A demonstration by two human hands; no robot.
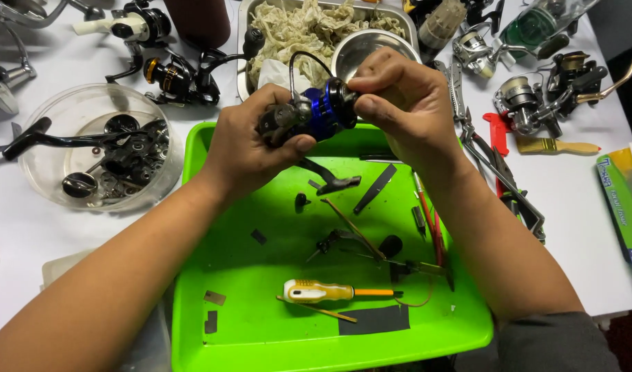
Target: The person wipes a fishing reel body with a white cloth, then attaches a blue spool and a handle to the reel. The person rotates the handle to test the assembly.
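Both my hands hold a black and blue fishing reel (320,108) above the far edge of a bright green tray (261,337). My left hand (250,141) grips the reel's body from the left. My right hand (398,103) pinches the blue spool end with fingers and thumb. A thin wire bail loops over the reel's top. On the tray below lie a yellow-handled screwdriver (329,292), a black reel handle (333,180), small dark parts and thin tools.
A clear bowl (61,186) of reel parts stands at the left. A metal tray of rags (298,31) and a steel bowl (360,48) sit behind. Several other reels (536,93), pliers (498,172), a brush (557,146) and a green packet (622,207) lie at the right.
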